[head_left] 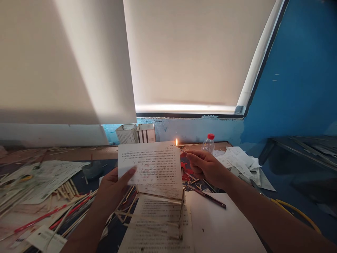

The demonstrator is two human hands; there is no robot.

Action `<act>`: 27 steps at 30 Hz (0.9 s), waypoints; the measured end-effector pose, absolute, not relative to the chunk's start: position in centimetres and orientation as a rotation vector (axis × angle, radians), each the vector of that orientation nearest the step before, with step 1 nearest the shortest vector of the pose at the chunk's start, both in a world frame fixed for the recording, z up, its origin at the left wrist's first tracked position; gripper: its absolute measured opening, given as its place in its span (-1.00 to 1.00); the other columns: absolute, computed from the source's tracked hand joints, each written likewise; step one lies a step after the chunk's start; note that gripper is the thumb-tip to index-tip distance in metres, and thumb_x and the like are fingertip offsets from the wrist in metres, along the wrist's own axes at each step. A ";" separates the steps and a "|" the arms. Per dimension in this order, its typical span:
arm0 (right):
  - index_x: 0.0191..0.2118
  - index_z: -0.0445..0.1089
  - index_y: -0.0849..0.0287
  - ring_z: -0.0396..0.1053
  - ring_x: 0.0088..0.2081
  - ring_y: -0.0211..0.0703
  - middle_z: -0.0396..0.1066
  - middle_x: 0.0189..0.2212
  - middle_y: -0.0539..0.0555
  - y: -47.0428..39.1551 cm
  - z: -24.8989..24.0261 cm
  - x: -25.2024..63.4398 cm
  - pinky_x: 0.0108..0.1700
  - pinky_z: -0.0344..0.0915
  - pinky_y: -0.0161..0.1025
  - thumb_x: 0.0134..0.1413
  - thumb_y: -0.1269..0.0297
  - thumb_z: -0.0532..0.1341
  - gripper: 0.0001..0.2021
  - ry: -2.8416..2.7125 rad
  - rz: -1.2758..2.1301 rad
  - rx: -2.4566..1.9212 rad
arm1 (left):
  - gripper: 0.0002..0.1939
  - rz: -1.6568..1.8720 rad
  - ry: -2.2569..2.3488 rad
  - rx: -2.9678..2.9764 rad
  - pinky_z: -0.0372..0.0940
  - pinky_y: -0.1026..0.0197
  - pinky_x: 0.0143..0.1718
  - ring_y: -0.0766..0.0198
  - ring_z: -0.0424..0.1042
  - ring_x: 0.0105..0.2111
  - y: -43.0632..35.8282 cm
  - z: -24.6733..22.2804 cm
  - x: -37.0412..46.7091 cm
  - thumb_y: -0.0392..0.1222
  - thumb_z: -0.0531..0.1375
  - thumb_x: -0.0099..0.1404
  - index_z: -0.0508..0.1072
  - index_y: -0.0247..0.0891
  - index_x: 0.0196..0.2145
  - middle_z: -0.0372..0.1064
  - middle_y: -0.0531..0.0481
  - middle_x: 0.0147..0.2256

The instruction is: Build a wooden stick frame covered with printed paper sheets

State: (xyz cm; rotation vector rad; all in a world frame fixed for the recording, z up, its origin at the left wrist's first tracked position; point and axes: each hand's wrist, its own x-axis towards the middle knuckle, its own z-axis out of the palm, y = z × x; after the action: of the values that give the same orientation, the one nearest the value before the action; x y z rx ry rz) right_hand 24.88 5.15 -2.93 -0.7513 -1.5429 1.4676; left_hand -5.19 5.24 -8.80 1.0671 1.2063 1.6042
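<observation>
My left hand [112, 186] grips the left edge of a printed sheet of paper [152, 165], thumb on its face. The paper stands along the upper edge of a small frame of thin wooden sticks [160, 198]. My right hand [204, 165] is closed in a pinch at the sheet's upper right corner. From its fingertips a lit match [181, 150] points left, mostly hidden. Its flame [176, 142] burns right at the paper's corner. Beneath the frame lies another printed page [158, 235].
A dark pen-like tool [207, 197] rests on white paper [223, 225]. Behind stand two paper-covered boxes [146, 133] and a red-capped plastic bottle [209, 144]. Loose sticks [67, 189] and a cup [91, 169] are at left, crumpled papers [240, 160] and a yellow cable [297, 212] at right.
</observation>
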 end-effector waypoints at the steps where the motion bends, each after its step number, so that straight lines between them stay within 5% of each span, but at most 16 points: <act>1: -0.05 0.47 0.17 -0.15 -0.63 -0.42 -0.08 -0.63 -0.20 5.0 -3.0 25.1 -0.63 -0.15 -0.40 0.29 0.04 0.24 -0.69 -1.531 1.481 -0.748 | -0.43 1.581 1.196 1.049 0.58 0.09 -0.40 -0.24 0.61 -0.19 5.3 -8.9 -5.3 0.10 0.55 -0.25 0.67 -0.24 -0.27 0.64 -0.25 -0.21; 13: -0.05 0.47 0.16 -0.12 -0.64 -0.42 -0.02 -0.64 -0.20 4.8 -3.3 25.7 -0.63 -0.13 -0.40 0.27 0.03 0.25 -0.68 -1.589 1.413 -0.761 | -0.46 1.553 1.130 0.946 0.57 0.11 -0.22 -0.18 0.59 -0.11 5.7 -9.2 -5.4 0.03 0.57 -0.24 0.66 -0.22 -0.27 0.65 -0.17 -0.20; 22: 0.00 0.50 0.22 -0.02 -0.63 -0.38 0.10 -0.63 -0.14 5.4 -2.7 24.1 -0.61 -0.03 -0.37 0.30 0.00 0.18 -0.60 -1.710 1.176 -0.916 | -0.45 1.531 1.168 0.925 0.55 0.19 -0.46 -0.20 0.61 -0.19 5.0 -8.2 -5.1 0.02 0.57 -0.28 0.66 -0.23 -0.28 0.65 -0.19 -0.24; 27: -0.10 0.52 0.24 0.02 -0.62 -0.38 0.13 -0.62 -0.12 5.3 -2.5 24.0 -0.61 0.00 -0.37 0.28 -0.01 0.19 -0.61 -1.710 1.106 -0.960 | -0.45 1.534 1.169 0.915 0.56 0.19 -0.42 -0.20 0.60 -0.15 4.9 -8.1 -5.0 0.02 0.57 -0.30 0.67 -0.22 -0.30 0.65 -0.17 -0.24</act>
State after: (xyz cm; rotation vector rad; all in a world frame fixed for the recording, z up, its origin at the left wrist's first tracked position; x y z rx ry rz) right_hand 24.05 5.30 -2.52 -0.9604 -1.7099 1.1065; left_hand -4.99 4.92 -8.08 0.9149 1.1690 1.5335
